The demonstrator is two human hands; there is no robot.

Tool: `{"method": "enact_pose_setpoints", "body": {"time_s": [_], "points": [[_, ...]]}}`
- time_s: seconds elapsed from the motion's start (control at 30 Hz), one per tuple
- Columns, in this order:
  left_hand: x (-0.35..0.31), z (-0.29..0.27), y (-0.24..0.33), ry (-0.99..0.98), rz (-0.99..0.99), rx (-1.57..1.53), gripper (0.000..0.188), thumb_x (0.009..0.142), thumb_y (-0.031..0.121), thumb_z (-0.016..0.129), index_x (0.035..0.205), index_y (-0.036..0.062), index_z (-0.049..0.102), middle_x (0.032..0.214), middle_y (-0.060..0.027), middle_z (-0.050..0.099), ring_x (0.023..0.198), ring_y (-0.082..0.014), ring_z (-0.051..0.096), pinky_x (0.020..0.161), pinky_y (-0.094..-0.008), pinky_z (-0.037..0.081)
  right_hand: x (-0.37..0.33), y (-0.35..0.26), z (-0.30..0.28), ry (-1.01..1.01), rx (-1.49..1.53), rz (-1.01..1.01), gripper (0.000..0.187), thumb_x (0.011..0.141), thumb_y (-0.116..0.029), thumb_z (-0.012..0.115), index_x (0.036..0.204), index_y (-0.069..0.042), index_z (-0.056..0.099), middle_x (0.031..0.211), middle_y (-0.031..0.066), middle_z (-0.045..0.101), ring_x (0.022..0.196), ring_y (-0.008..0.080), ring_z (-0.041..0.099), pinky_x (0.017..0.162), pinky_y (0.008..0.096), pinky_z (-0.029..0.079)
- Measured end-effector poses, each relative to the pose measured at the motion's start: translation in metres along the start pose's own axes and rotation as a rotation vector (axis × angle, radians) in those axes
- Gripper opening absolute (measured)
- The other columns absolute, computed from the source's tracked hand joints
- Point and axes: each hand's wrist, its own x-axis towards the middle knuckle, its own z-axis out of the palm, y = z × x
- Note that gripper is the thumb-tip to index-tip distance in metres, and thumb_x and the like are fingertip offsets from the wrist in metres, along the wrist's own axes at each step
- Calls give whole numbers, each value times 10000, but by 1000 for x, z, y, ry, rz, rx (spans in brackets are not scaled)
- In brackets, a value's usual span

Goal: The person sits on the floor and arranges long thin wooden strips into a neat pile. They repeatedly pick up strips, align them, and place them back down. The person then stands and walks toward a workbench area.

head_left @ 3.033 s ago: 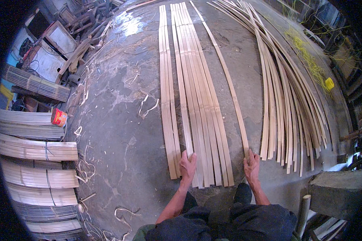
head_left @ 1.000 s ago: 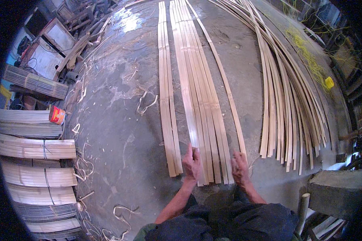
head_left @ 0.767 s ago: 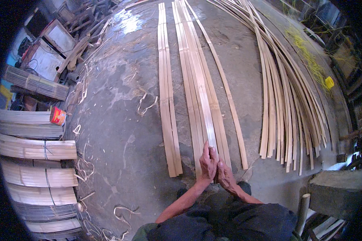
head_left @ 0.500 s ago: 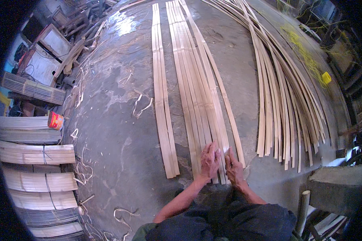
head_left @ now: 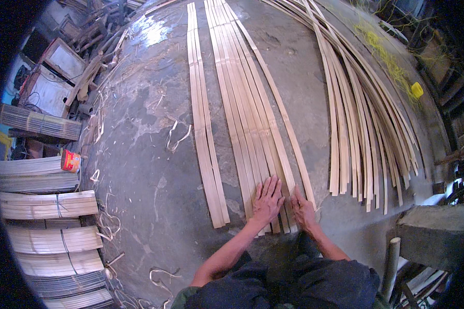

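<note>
Long, flat, pale bamboo strips (head_left: 250, 139) lie side by side on the floor in front of me, their near ends close to my knees. Palm down, my left hand (head_left: 267, 202) rests on these strips with its fingers stretched out. My right hand (head_left: 305, 213) is at the right edge of the same row, fingers close together and bent at the outermost strip; its fingertips are partly hidden. Just right of it lies a single strip (head_left: 288, 123), apart from the row at its near end. A narrow pair of strips (head_left: 205, 139) lies to the left.
More loose strips (head_left: 353, 118) fan out at the right. Tied bundles (head_left: 51, 239) are stacked along the left, with a red tin (head_left: 70, 161) on them. Yellow twine (head_left: 379, 54) and a yellow object (head_left: 416, 90) lie far right. A concrete block (head_left: 438, 224) stands near right.
My left hand has flattened and its fingers have spread on the strips. My right hand has shifted slightly right along the row's edge. The view has turned a little.
</note>
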Motion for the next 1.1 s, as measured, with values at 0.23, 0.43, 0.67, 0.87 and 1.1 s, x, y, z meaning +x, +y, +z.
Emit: {"method": "enact_pose_setpoints", "body": {"time_s": [0.23,0.43,0.67,0.87,1.1], "points": [[0,0,0,-7,-19,-59,651,948,342,538,1502,56,351,1598,-107,266,1489,-272,208,1210,-467,121,4,11,-1,32,-230,-122,538,1017,-341,476,1514,-205,321,705,267,627,663,456,644,601,540,479],[-2,1,1,-1,-12,-49,676,924,335,571,1499,54,355,1595,-105,272,1486,-280,213,1208,-487,116,5,24,4,-31,-350,-111,570,1021,-363,454,1533,-200,263,675,243,623,638,440,643,581,536,484],[2,1,-1,35,4,-67,679,905,308,586,1489,45,361,1576,-109,308,1472,-291,250,1209,-484,125,5,21,0,-8,-348,-142,590,1017,-360,447,1542,-193,235,647,223,615,601,443,629,566,541,479],[-1,1,0,51,4,-63,664,901,297,582,1486,63,375,1573,-112,309,1469,-287,252,1205,-499,126,-1,16,1,-5,-384,-85,552,1014,-426,462,1516,-238,330,664,250,609,611,445,622,557,535,461],[6,0,8,1,-1,62,669,902,315,561,1495,79,361,1586,-82,283,1471,-322,221,1193,-552,113,-6,34,-2,18,-455,-150,571,980,-459,504,1508,-341,321,635,174,637,588,397,655,539,522,506]]}}
